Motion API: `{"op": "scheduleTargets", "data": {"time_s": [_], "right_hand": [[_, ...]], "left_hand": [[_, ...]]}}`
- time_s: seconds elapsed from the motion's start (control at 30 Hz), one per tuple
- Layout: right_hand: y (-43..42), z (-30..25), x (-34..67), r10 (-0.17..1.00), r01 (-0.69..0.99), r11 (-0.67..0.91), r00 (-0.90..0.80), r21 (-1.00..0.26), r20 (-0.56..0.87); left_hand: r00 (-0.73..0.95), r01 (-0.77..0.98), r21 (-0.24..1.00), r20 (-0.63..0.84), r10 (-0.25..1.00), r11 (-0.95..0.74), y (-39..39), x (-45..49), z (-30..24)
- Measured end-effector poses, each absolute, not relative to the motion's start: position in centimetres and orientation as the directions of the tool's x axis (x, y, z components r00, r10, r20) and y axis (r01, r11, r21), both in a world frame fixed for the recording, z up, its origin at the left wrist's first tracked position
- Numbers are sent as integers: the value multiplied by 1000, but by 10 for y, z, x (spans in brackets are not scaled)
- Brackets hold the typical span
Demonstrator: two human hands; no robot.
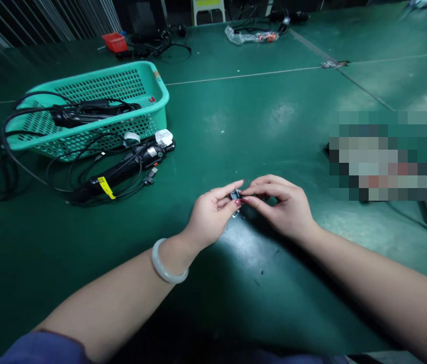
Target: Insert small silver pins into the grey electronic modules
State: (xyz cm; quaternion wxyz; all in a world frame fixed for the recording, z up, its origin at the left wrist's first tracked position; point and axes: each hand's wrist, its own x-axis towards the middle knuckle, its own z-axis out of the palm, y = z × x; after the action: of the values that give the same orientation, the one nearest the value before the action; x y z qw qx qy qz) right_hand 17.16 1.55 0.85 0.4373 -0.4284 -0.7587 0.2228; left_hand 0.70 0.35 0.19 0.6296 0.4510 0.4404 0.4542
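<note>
Over the middle of the green table [205,156], my left hand [210,215] is closed, thumb and fingers pinching a small dark grey part [235,194] that looks like a connector piece. My right hand [283,202] is closed in a pinch at the right side of that part, its fingertips meeting those of the left. Whether something else is between the right fingertips is too small to tell. A small silvery rectangular metal piece [236,214] shows just below the left thumb; I cannot tell whether it is joined to the part.
A turquoise basket [162,103] holding black cabled devices stands at the left. In front of it lies a black device [122,167] with cables and a yellow tag. A blurred-out patch [383,156] covers something at the right. Cables and a plastic-wrapped item [251,36] lie at the back.
</note>
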Motion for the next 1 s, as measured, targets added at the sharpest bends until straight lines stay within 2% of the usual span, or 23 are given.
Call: {"op": "scheduleTargets", "data": {"time_s": [0.33, 0.63, 0.8, 1.0], "right_hand": [[17, 9, 171, 823, 475, 566, -289, -673, 488], [17, 10, 172, 805, 486, 591, -298, -644, 513], [18, 10, 172, 818, 503, 571, -286, -649, 499], [18, 10, 173, 810, 529, 582, -310, -618, 498]], "left_hand": [[186, -141, 984, -77, 979, 105, 2, 8, 2], [226, -79, 987, -117, 967, 138, 2, 6, 2], [252, -122, 988, -61, 966, 94, 2, 7, -1], [217, -34, 999, 17, 976, -10, 1, 5, -5]]}}
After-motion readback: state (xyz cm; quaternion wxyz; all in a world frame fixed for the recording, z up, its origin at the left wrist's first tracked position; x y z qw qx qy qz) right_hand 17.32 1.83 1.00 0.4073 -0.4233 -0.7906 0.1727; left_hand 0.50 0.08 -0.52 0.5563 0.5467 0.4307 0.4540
